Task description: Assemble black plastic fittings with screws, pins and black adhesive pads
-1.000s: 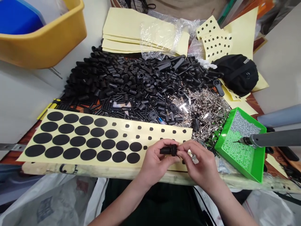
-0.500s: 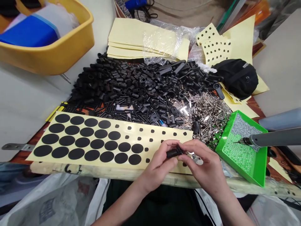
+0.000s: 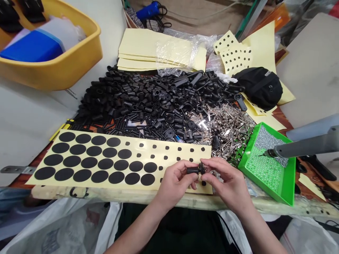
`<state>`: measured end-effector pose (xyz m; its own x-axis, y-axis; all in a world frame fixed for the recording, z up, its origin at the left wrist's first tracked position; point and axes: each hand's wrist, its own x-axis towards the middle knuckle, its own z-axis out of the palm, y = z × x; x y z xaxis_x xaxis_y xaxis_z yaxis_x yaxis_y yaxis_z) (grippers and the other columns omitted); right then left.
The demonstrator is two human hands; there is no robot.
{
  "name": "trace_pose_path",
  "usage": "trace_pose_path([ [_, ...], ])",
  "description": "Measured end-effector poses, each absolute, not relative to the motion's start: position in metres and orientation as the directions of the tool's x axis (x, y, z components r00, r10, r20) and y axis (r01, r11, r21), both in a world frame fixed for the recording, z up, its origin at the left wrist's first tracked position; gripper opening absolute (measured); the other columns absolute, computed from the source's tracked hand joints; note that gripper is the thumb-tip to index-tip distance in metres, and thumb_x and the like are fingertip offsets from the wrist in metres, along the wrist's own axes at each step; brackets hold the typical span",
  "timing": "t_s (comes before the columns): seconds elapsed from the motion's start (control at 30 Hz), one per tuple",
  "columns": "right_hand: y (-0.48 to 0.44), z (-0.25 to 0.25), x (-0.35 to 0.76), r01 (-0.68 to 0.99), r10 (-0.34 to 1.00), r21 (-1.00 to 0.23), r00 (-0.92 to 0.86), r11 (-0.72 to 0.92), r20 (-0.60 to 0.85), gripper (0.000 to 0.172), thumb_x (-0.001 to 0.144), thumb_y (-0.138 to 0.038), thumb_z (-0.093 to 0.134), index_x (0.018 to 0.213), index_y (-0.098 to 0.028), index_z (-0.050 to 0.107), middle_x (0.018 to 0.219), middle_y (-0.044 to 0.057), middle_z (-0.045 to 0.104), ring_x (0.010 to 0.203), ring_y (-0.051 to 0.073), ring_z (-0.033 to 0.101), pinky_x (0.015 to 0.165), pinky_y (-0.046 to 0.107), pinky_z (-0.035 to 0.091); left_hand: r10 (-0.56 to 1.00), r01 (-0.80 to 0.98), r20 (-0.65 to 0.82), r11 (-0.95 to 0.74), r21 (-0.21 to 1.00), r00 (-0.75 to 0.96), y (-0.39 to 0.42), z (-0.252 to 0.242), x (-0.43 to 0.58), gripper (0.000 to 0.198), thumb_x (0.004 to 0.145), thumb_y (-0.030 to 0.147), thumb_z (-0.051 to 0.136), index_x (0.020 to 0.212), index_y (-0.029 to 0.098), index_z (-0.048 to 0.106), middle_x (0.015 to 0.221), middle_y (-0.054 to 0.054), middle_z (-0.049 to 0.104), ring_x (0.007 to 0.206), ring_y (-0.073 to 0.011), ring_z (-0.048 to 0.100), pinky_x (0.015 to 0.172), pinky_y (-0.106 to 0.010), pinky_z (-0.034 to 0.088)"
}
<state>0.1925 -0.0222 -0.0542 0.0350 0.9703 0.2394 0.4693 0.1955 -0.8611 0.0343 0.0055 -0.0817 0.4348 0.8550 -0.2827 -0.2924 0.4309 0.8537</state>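
Between my two hands is a small black plastic part [image 3: 192, 170] with a ribbed cylinder on its left and a wider round piece on its right. My left hand [image 3: 176, 181] pinches the cylinder end between thumb and fingers. The thumb and index finger of my right hand [image 3: 227, 181] close on the round end. Both hands hover over the right end of a yellow sheet of black round stickers [image 3: 87, 175]. Shiny metal strips [image 3: 230, 128] lie heaped just beyond my right hand.
Behind the sheet spreads a large pile of black plastic parts [image 3: 127, 91]. A green tray [image 3: 290, 187] of small screws stands right, with an electric screwdriver [image 3: 304, 148] reaching over it. Yellow sheets [image 3: 148, 42], a black cloth bag [image 3: 258, 88] and a yellow bin [image 3: 87, 58] sit farther off.
My fingers have shifted on the black part, so the round piece at its right end shows more clearly. The whole view has moved slightly.
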Motion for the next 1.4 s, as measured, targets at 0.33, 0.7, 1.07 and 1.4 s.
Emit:
trace_pose_path([
  [0.33, -0.02, -0.062, 0.186, 0.05, 0.978, -0.982, 0.104, -0.185, -0.179, 0.031, 0.062, -0.027, 0.083, 0.091, -0.02, 0.072, 0.077, 0.003, 0.071, 0.064, 0.014, 0.066, 0.063, 0.027, 0.058, 0.846, -0.36, -0.296, 0.47, 0.806, 0.443, 0.007, -0.08, 0.034, 0.019, 0.072, 0.02, 0.068, 0.082, 0.014, 0.053, 0.063, 0.0, 0.063, 0.052, -0.0114, 0.059, 0.046, -0.022, 0.05],
  [0.7, -0.018, -0.067, 0.181, 0.029, 0.972, -0.979, 0.133, -0.2, -0.195, 0.03, 0.058, -0.017, 0.081, 0.086, -0.02, 0.073, 0.075, 0.002, 0.073, 0.062, 0.014, 0.067, 0.062, 0.026, 0.057, 0.856, -0.362, -0.291, 0.457, 0.813, 0.427, 0.006, -0.084, 0.033, 0.021, 0.071, 0.021, 0.07, 0.08, 0.015, 0.051, 0.061, 0.001, 0.062, 0.049, -0.0118, 0.058, 0.042, -0.021, 0.048],
  [1.07, -0.017, -0.062, 0.189, 0.26, 0.993, -0.966, 0.113, 0.005, 0.036, 0.03, 0.063, -0.017, 0.078, 0.093, -0.024, 0.076, 0.082, 0.004, 0.072, 0.069, 0.015, 0.066, 0.067, 0.028, 0.057, 0.861, -0.349, -0.258, 0.428, 0.834, 0.439, 0.008, -0.082, 0.033, 0.017, 0.078, 0.023, 0.065, 0.085, 0.014, 0.053, 0.07, -0.001, 0.065, 0.052, -0.0086, 0.057, 0.054, -0.023, 0.048],
  [1.4, -0.015, -0.057, 0.199, -0.002, 0.885, -0.885, -0.013, -0.466, -0.466, 0.035, 0.056, -0.037, 0.085, 0.077, -0.014, 0.07, 0.066, 0.004, 0.071, 0.055, 0.012, 0.062, 0.056, 0.025, 0.053, 0.904, -0.11, -0.105, 0.164, 0.98, 0.415, -0.002, -0.088, 0.035, 0.003, 0.079, 0.015, 0.055, 0.08, 0.017, 0.052, 0.071, 0.0, 0.06, 0.065, -0.0125, 0.058, 0.06, -0.023, 0.044],
])
